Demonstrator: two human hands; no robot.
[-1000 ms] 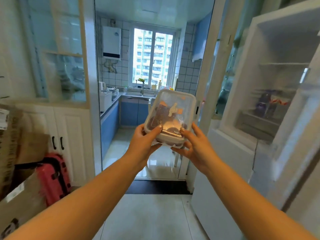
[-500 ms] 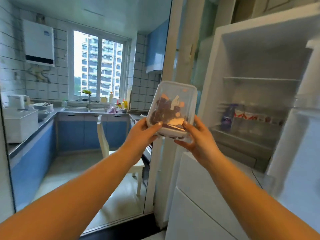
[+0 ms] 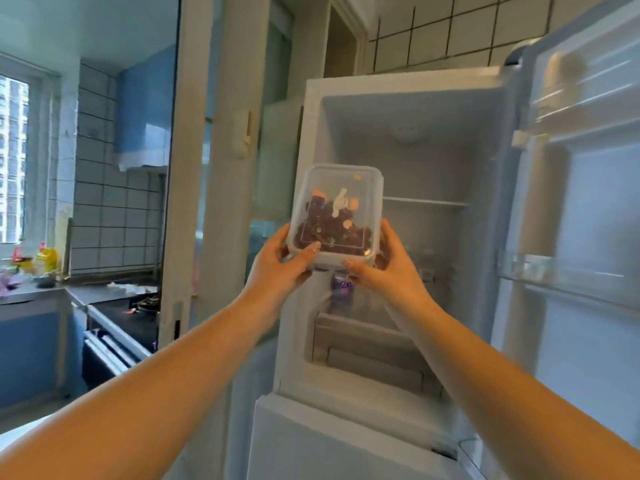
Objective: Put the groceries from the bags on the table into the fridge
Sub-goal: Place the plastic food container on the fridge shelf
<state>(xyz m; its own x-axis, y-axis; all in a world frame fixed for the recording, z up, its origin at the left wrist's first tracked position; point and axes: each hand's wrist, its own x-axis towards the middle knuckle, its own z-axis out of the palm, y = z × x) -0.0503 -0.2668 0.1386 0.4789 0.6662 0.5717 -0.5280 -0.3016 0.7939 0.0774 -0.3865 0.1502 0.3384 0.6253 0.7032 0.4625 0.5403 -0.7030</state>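
Note:
I hold a clear plastic food box [image 3: 337, 213] with dark fruit inside, upright in front of the open fridge [image 3: 408, 140]. My left hand [image 3: 278, 268] grips its lower left corner and my right hand [image 3: 384, 268] grips its lower right corner. The box is level with the fridge's middle, just below a glass shelf [image 3: 426, 201]. Behind my hands a purple-labelled carton [image 3: 342, 289] stands on a lower shelf, partly hidden.
The fridge door [image 3: 585, 209] stands open at the right, with door racks. A drawer [image 3: 367, 348] sits at the compartment's bottom. At the left a door frame [image 3: 194, 168] opens onto a kitchen with a stove [image 3: 138, 306] and counter.
My view has swung right from the kitchen doorway to face the open fridge. Both hands have carried the box up in front of the fridge compartment.

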